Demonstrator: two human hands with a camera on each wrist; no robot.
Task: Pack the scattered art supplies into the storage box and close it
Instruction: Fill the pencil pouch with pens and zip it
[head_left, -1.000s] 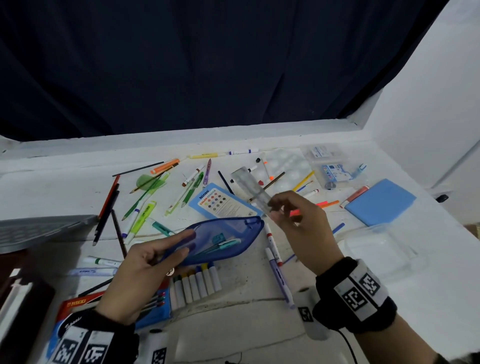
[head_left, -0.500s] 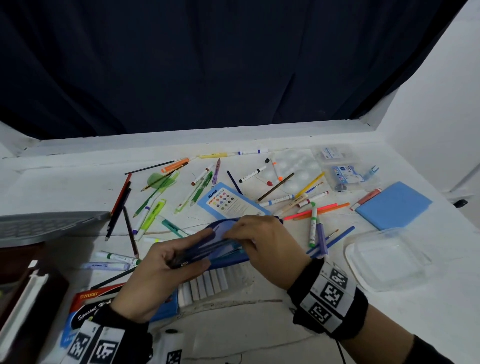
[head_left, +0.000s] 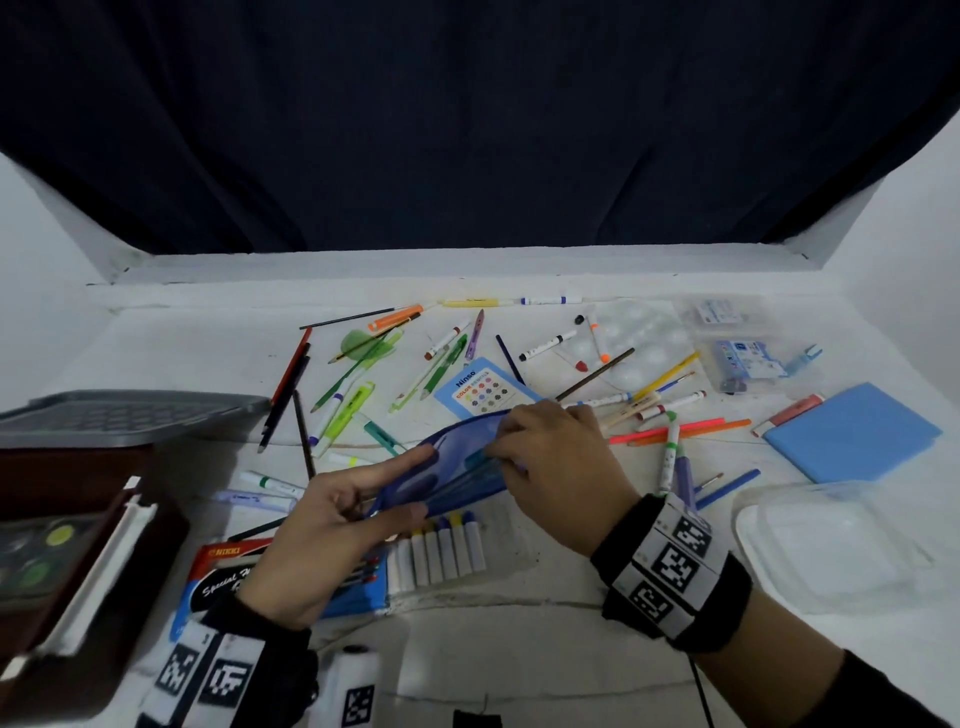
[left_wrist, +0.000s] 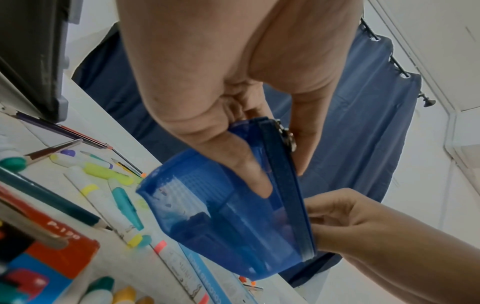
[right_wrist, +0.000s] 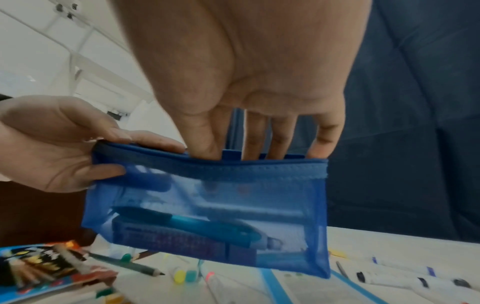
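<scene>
Pinching blue mesh pouch (head_left: 457, 467) between left hand (head_left: 332, 530) and right hand (head_left: 561, 467).

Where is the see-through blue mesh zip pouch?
Head view, centre: the blue mesh zip pouch is held above the table between left hand and right hand.

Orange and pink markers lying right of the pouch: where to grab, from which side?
Judging by pose: pinch the orange marker mid-barrel from above, fingers across its long axis. It lies flat on the table, beside the pink marker; a green-capped marker crosses their left part, so grip right of it.
</scene>
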